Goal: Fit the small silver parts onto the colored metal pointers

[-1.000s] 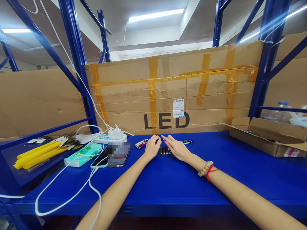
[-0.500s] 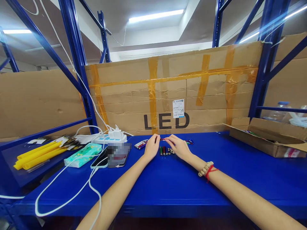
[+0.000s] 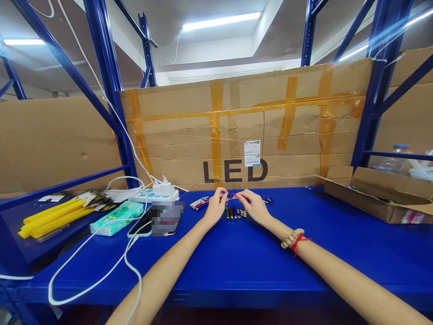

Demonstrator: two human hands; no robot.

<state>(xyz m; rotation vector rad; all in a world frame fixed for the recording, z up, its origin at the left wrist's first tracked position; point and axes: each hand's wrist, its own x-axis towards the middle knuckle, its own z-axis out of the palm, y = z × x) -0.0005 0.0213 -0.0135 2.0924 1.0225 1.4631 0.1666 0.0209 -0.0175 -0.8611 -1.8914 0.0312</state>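
Note:
Over the far middle of the blue shelf, my left hand [image 3: 216,206] is closed, thumb and fingertips pinched together. My right hand [image 3: 253,206] is also closed in a pinch, a short gap to the right. Between the fingertips shows a small thin reddish piece [image 3: 232,196]; its kind is too small to tell. Just below lie a green cylinder [image 3: 227,213] and dark red cylinders [image 3: 232,213], side by side. Small round silvery discs [image 3: 241,213] lie next to them. Several silver-and-coloured tubes [image 3: 199,204] rest left of my left hand. Small coloured pieces [image 3: 268,200] lie beyond my right hand.
At left are a white power strip [image 3: 144,196] with plugs, trailing white cables [image 3: 52,284], a phone [image 3: 139,230], a green tissue pack [image 3: 117,219] and yellow tubes [image 3: 59,216]. An open cardboard box [image 3: 358,201] stands at right. A cardboard wall [image 3: 176,149] closes the back.
My fingertips have drawn slightly apart and shifted a little, showing more of the thin piece between them. The cylinders and discs lie where they were.

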